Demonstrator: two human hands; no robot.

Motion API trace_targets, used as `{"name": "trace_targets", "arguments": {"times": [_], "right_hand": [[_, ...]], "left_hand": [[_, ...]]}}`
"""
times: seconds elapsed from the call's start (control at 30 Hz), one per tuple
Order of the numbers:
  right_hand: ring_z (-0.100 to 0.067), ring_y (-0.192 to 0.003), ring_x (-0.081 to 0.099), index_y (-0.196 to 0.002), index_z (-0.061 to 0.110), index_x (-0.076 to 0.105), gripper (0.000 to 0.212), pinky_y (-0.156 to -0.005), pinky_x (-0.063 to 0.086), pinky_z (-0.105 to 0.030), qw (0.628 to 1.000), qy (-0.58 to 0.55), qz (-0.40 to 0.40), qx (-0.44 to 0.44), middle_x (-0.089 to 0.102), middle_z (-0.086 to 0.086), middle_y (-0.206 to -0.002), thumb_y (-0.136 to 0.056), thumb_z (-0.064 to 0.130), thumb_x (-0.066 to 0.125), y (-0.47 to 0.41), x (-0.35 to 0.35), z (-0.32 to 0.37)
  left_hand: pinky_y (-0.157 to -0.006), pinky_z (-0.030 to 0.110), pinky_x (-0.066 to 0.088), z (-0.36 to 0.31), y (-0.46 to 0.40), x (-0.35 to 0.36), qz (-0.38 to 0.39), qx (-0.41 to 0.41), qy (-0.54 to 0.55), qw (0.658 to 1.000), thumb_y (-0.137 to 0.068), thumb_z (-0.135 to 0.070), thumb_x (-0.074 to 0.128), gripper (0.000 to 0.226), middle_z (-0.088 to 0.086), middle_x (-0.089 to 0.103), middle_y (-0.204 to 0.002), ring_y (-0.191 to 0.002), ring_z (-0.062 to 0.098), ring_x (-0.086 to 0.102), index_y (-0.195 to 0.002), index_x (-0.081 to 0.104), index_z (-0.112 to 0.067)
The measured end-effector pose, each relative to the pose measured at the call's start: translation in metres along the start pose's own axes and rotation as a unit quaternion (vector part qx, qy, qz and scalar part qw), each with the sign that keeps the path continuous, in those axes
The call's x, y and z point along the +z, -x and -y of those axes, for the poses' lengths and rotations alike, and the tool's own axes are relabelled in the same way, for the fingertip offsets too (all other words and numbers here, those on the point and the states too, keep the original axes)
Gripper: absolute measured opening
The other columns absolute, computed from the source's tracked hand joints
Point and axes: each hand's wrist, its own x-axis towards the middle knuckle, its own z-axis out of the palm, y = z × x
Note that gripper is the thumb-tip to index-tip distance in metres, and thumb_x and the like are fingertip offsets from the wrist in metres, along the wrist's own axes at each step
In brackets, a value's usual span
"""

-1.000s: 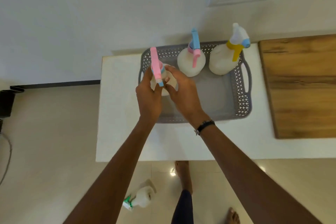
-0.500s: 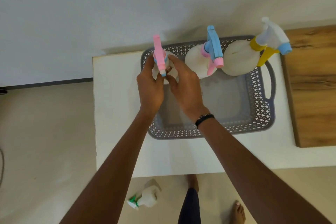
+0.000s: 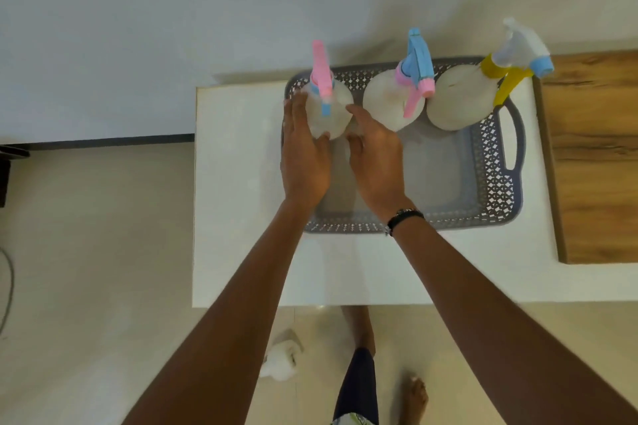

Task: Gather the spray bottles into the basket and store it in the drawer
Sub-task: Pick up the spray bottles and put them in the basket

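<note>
A grey perforated basket [image 3: 490, 162] sits on the white counter [image 3: 241, 183]. Three white spray bottles stand along its far side: one with a pink head [image 3: 329, 110] at the left, one with a blue and pink head [image 3: 386, 103] in the middle, one with a yellow, white and blue head [image 3: 459, 100] at the right. My left hand [image 3: 303, 155] lies with straight fingers against the left flank of the pink-headed bottle. My right hand [image 3: 374, 155] hovers just right of that bottle, fingers relaxed, holding nothing.
A wooden board [image 3: 600, 155] lies on the counter to the right of the basket. Another white spray bottle [image 3: 281, 359] lies on the tiled floor below the counter's front edge, near my bare feet. A white wall stands behind the counter.
Both hands held the pink-headed bottle near its neck before. Now it stands in the basket's far left corner and both hands have opened and slid down off it.
</note>
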Motion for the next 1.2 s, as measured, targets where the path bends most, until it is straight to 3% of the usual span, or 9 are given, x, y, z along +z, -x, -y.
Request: {"name": "trace_targets", "arguments": {"times": [0.13,0.23,0.4,0.53,0.63,0.77,1.0,1.13,1.2], "right_hand": [[-0.019,-0.086,0.068,-0.119,0.009,0.061,0.03,-0.09,0.052,-0.028,0.999,-0.011,-0.016,-0.031,0.072,-0.008,-0.101,-0.09,0.002,0.055,0.051,-0.014,-0.001],[-0.015,-0.093,0.068,-0.115,0.006,0.063,0.023,-0.087,0.048,-0.013,0.997,-0.037,0.014,-0.066,0.071,-0.008,-0.106,-0.094,0.008,0.054,0.098,-0.025,0.0],[-0.018,-0.101,0.067,-0.116,0.007,0.063,0.024,-0.092,0.054,-0.03,0.992,-0.03,0.096,-0.074,0.07,-0.008,-0.113,-0.096,0.013,0.051,0.184,-0.037,-0.001],[-0.015,-0.105,0.065,-0.119,0.01,0.062,0.025,-0.095,0.045,-0.019,0.985,-0.008,0.162,-0.058,0.068,-0.004,-0.118,-0.098,0.014,0.049,0.253,-0.045,-0.01],[-0.017,-0.099,0.066,-0.117,0.01,0.063,0.025,-0.09,0.05,-0.024,0.979,0.006,0.201,-0.04,0.07,-0.004,-0.111,-0.097,0.012,0.049,0.3,-0.044,-0.019],[-0.019,-0.099,0.066,-0.115,0.01,0.063,0.024,-0.088,0.053,-0.03,0.965,0.019,0.263,0.001,0.071,-0.005,-0.109,-0.096,0.01,0.049,0.361,-0.02,-0.038],[-0.02,-0.118,0.057,-0.127,0.014,0.055,0.034,-0.101,0.045,-0.032,0.906,0.065,0.411,0.079,0.062,-0.004,-0.128,-0.094,0.008,0.046,0.455,0.057,-0.073],[-0.021,-0.126,0.048,-0.134,0.016,0.047,0.041,-0.103,0.043,-0.035,0.885,0.128,0.445,0.036,0.053,-0.003,-0.137,-0.093,0.008,0.048,0.492,0.123,-0.098],[-0.023,-0.127,0.045,-0.136,0.013,0.044,0.048,-0.099,0.045,-0.037,0.88,0.156,0.448,-0.002,0.049,-0.006,-0.139,-0.089,0.001,0.048,0.506,0.161,-0.11]], "left_hand": [[-0.106,0.04,0.044,0.004,0.071,-0.013,-0.066,0.005,0.051,0.997,-0.092,-0.012,0.049,0.046,0.003,0.05,-0.14,-0.129,0.019,0.048,-0.136,0.039,-0.016],[-0.102,0.04,0.048,0.007,0.128,-0.025,-0.083,-0.008,0.065,0.994,-0.094,-0.011,0.05,0.034,0.006,0.058,-0.13,-0.118,0.019,0.057,-0.128,0.048,-0.013],[-0.094,0.019,0.047,0.024,0.22,-0.041,-0.083,-0.031,0.05,0.995,-0.094,-0.011,0.051,0.027,0.003,0.061,-0.125,-0.113,0.01,0.056,-0.12,0.054,-0.012],[-0.089,0.012,0.046,0.052,0.288,-0.05,-0.067,-0.05,0.034,0.996,-0.094,-0.005,0.048,0.025,-0.002,0.062,-0.118,-0.107,0.006,0.056,-0.116,0.055,-0.015],[-0.079,0.001,0.043,0.082,0.334,-0.059,-0.063,-0.102,0.043,0.992,-0.093,-0.001,0.048,0.025,-0.007,0.061,-0.111,-0.101,0.005,0.057,-0.111,0.056,-0.016],[-0.079,0.002,0.042,0.139,0.386,-0.075,-0.058,-0.174,0.019,0.983,-0.09,0.002,0.049,0.023,-0.005,0.063,-0.105,-0.099,0.01,0.059,-0.106,0.058,-0.013],[-0.081,0.026,0.043,0.257,0.463,-0.093,0.037,-0.289,-0.046,0.955,-0.088,0.003,0.051,0.02,0.011,0.065,-0.111,-0.102,0.027,0.062,-0.106,0.057,-0.003],[-0.081,0.019,0.04,0.318,0.487,-0.078,0.061,-0.342,-0.016,0.937,-0.089,-0.001,0.05,0.022,0.011,0.063,-0.116,-0.106,0.027,0.06,-0.11,0.056,-0.002],[-0.083,0.027,0.044,0.348,0.492,-0.065,0.064,-0.393,0.028,0.917,-0.089,-0.004,0.049,0.026,0.008,0.062,-0.12,-0.107,0.028,0.059,-0.114,0.056,-0.006]]}}
